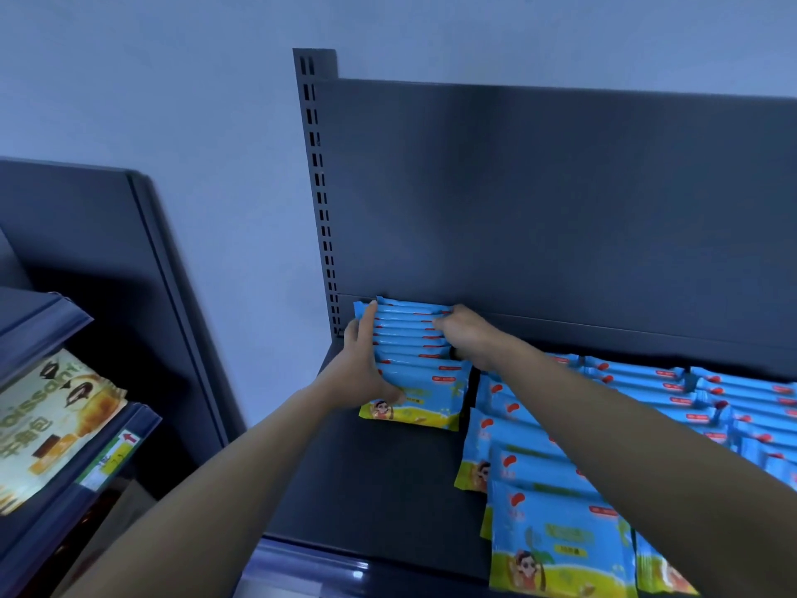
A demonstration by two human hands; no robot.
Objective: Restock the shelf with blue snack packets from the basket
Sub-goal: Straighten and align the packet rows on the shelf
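A row of several blue snack packets [412, 338] stands upright at the back left of the dark shelf [379, 481], against its back panel. My left hand [364, 364] lies flat along the row's left side, thumb on the front packet [420, 401]. My right hand [463, 334] curls over the row's right end, fingers on the packets' top edges. The basket is out of view.
More rows of blue packets [647, 407] fill the shelf to the right, with a closer row [556, 541] at the front edge. A slotted upright post [319, 187] bounds the shelf's left. Another shelf unit at left holds croissant packs [47, 420].
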